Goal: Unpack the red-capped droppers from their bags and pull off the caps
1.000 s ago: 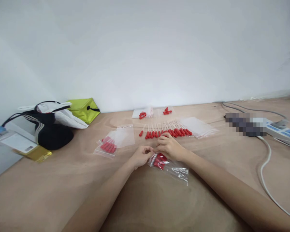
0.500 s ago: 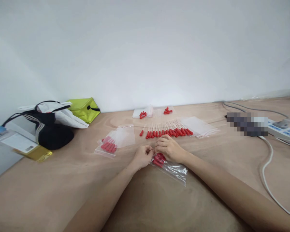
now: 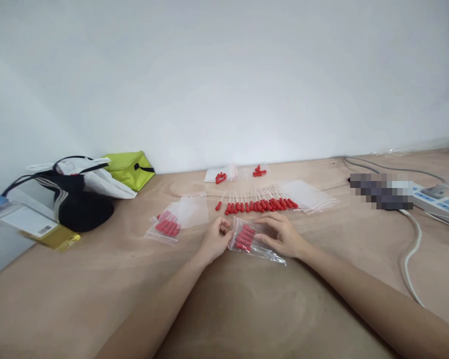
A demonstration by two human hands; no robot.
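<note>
Lime-green case [image 3: 129, 169] stands by the wall [image 3: 247, 89]. The left hand [image 3: 217, 238] curls at one edge of a clear bag [image 3: 260, 252]; whether it pinches, I cannot tell. Red bulbs [image 3: 246, 237] lie inside the clear bag, between both hands. The right hand [image 3: 281, 235] spreads loosely, thumb against the clear bag.

This looks like a plain indoor room, home or workplace unclear: a wood-toned tabletop [image 3: 60, 304] below, pale wall [image 3: 224, 75] above, power strip [image 3: 430, 202] at right edge, lime bag [image 3: 125, 169] left of centre.
</note>
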